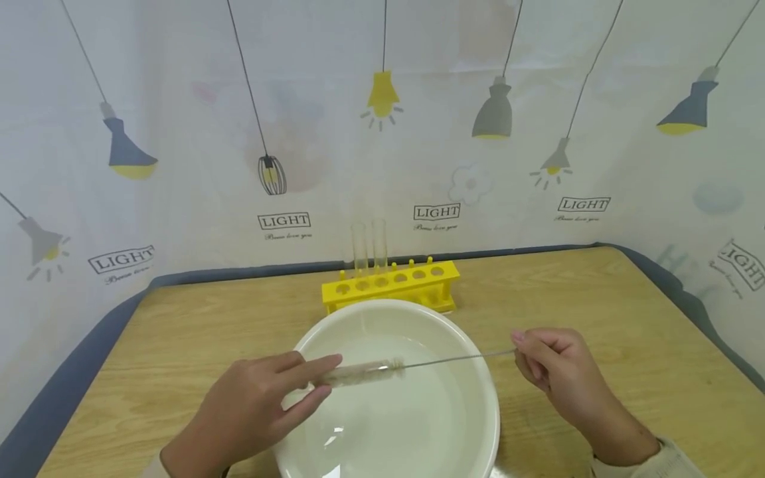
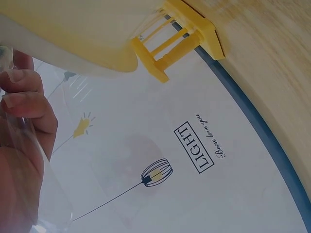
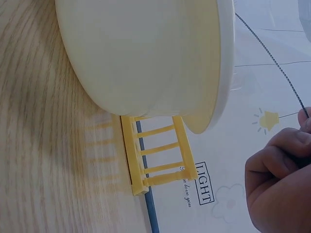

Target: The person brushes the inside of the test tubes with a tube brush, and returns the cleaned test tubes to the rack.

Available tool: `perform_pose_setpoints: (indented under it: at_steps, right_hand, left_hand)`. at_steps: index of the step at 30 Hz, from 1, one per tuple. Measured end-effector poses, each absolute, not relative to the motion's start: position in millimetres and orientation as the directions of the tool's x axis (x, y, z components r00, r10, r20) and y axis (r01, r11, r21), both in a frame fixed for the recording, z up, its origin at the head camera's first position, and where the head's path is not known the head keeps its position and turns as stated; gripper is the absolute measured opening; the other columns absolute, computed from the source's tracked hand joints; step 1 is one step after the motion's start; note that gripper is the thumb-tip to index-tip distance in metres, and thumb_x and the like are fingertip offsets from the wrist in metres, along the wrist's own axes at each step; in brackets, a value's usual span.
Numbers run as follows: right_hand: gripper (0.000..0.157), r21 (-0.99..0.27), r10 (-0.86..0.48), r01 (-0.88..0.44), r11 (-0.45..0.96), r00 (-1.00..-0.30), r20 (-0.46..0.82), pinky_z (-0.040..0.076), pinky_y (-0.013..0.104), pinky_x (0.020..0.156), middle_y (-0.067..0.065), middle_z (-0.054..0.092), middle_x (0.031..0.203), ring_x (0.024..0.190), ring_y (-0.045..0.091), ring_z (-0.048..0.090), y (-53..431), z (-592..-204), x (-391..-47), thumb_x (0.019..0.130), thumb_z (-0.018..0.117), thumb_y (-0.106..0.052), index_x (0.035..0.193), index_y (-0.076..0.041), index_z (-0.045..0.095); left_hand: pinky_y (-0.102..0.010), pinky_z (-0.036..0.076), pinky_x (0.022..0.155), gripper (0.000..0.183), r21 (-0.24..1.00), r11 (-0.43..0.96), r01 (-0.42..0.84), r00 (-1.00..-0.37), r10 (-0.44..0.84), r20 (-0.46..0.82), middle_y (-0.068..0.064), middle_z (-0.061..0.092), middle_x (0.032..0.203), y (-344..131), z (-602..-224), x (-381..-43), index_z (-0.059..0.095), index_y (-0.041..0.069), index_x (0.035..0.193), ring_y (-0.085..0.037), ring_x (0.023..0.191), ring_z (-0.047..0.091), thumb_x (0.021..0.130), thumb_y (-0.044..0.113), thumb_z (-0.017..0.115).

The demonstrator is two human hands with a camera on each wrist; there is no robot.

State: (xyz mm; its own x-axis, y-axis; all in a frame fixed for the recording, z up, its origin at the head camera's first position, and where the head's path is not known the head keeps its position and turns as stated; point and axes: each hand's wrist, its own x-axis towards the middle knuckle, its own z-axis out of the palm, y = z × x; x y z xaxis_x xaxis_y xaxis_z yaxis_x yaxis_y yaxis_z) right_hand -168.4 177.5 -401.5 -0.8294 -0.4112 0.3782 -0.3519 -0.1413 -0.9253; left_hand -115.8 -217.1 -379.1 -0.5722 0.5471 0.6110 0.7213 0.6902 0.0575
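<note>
My left hand (image 1: 263, 398) is narrowed around a clear tube (image 1: 358, 374), thumb on one side and fingers curled along the other. I hold that tube tilted nearly flat above the left part of a white basin (image 1: 412, 425), its mouth pointing toward my right. A wire brush (image 1: 451, 360) sits in the tube, pale bristles filling it and showing at the mouth. My right hand (image 1: 558, 375) is closed tight, thumb and fingers pinching the far end of the brush's thin twisted wire, off to the right of the basin's rim. The wire runs nearly straight between my two hands. Just behind the basin, a yellow rack (image 1: 391, 280) stands on the wooden tabletop (image 1: 627, 318), with two upright tubes (image 1: 380, 245) in its holes, toward the left end.
</note>
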Motion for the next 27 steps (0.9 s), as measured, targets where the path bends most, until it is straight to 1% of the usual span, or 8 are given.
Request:
perform_pose_setpoints:
  at_steps: [5,8,12,16,22,27]
  right_hand:
    - [0.047,-0.923,-0.394,-0.360,-0.137,-0.835,0.384,0.021,0.031,0.038,0.009,0.026,0.051,0.042,0.023,0.023,177.6,-401.1,-168.6,0.103,0.034,0.011,0.058,-0.003,0.032]
    - [0.047,-0.923,-0.396,-0.357,-0.146,-0.834,0.385,0.020,0.031,0.038,0.009,0.025,0.051,0.042,0.022,0.022,177.8,-400.2,-168.2,0.103,0.034,0.011,0.058,-0.004,0.032]
    - [0.048,-0.925,-0.410,-0.348,-0.150,-0.830,0.379,0.021,0.032,0.038,0.008,0.024,0.050,0.041,0.022,0.022,178.0,-397.6,-167.6,0.103,0.033,0.010,0.057,-0.006,0.032]
    - [0.049,-0.924,-0.403,-0.355,-0.139,-0.833,0.380,0.023,0.031,0.039,0.008,0.024,0.050,0.041,0.022,0.022,178.3,-395.6,-168.3,0.104,0.034,0.008,0.057,-0.006,0.032]
    - [0.050,-0.922,-0.396,-0.358,-0.145,-0.833,0.386,0.022,0.030,0.038,0.008,0.026,0.049,0.041,0.024,0.022,178.6,-397.9,-167.7,0.103,0.032,0.010,0.056,-0.007,0.032]
    - [0.051,-0.930,-0.371,-0.348,-0.120,-0.853,0.367,0.023,0.030,0.039,0.008,0.025,0.049,0.041,0.023,0.021,177.9,-398.6,-168.2,0.104,0.034,0.006,0.056,-0.008,0.032]
  left_hand:
    - [-0.012,0.040,0.051,0.038,0.040,0.674,0.737,-0.538,0.551,0.638,0.013,0.064,0.075,-216.5,-378.3,-116.7,0.074,0.021,0.116,0.003,0.056,0.047,0.105,0.043,0.045]
    - [-0.012,0.040,0.051,0.037,0.045,0.669,0.742,-0.535,0.550,0.641,0.012,0.064,0.075,-216.4,-379.1,-116.8,0.074,0.021,0.115,0.002,0.056,0.050,0.105,0.043,0.046]
    - [-0.013,0.043,0.051,0.041,0.051,0.682,0.730,-0.554,0.547,0.628,0.011,0.063,0.074,-216.9,-380.6,-116.2,0.075,0.020,0.115,0.001,0.058,0.055,0.105,0.045,0.043]
    - [-0.014,0.044,0.051,0.044,0.049,0.695,0.717,-0.568,0.543,0.618,0.011,0.063,0.073,-216.6,-381.0,-116.2,0.075,0.021,0.115,0.001,0.058,0.056,0.105,0.047,0.041]
    - [-0.014,0.043,0.051,0.039,0.064,0.682,0.728,-0.564,0.544,0.621,0.011,0.062,0.073,-216.8,-382.8,-117.0,0.075,0.020,0.114,0.001,0.058,0.055,0.105,0.044,0.046]
    - [-0.013,0.043,0.051,0.038,0.078,0.682,0.727,-0.574,0.542,0.614,0.011,0.062,0.073,-218.5,-385.0,-119.2,0.075,0.020,0.114,0.001,0.057,0.054,0.104,0.045,0.047]
